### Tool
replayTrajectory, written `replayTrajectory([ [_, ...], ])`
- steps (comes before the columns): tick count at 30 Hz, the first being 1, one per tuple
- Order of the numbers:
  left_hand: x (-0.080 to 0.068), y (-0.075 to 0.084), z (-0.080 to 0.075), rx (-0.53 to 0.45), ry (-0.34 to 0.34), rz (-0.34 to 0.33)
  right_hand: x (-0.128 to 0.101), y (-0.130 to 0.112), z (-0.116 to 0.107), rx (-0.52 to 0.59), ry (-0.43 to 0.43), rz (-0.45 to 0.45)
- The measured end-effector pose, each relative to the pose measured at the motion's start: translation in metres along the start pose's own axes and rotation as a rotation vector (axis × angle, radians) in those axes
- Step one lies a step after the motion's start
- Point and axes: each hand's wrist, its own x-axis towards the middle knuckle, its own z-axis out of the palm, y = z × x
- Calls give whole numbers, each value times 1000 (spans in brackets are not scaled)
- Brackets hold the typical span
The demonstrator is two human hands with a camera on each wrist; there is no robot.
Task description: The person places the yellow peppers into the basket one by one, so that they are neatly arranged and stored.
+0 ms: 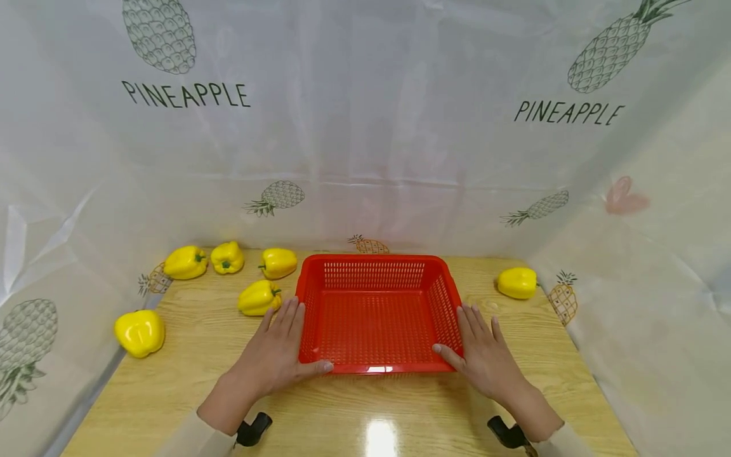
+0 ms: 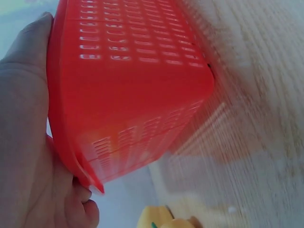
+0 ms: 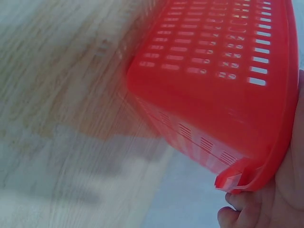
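Observation:
A red slotted plastic basket (image 1: 374, 259) stands empty on the wooden table (image 1: 354, 412). My left hand (image 1: 285, 346) lies with straight fingers along the basket's left wall, its thumb on the front rim. My right hand (image 1: 476, 346) mirrors it on the right wall, thumb at the front right corner. The left wrist view shows the basket (image 2: 133, 85) close up against my left hand (image 2: 28, 142). In the right wrist view the basket (image 3: 213, 80) has its rim against my right hand (image 3: 280, 199).
Several yellow bell peppers lie around: three in a back-left row (image 1: 185, 263) (image 1: 227, 257) (image 1: 278, 262), one (image 1: 258, 298) by my left fingertips, one (image 1: 139, 332) at the left edge, one (image 1: 517, 282) at the right. A white pineapple-print sheet (image 1: 365, 127) walls three sides.

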Motion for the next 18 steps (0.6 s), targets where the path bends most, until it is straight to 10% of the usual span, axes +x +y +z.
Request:
replayTrajectory([
  [18, -9, 4, -1, -37, -22, 1, -14, -3, -1, -29, 12, 2],
])
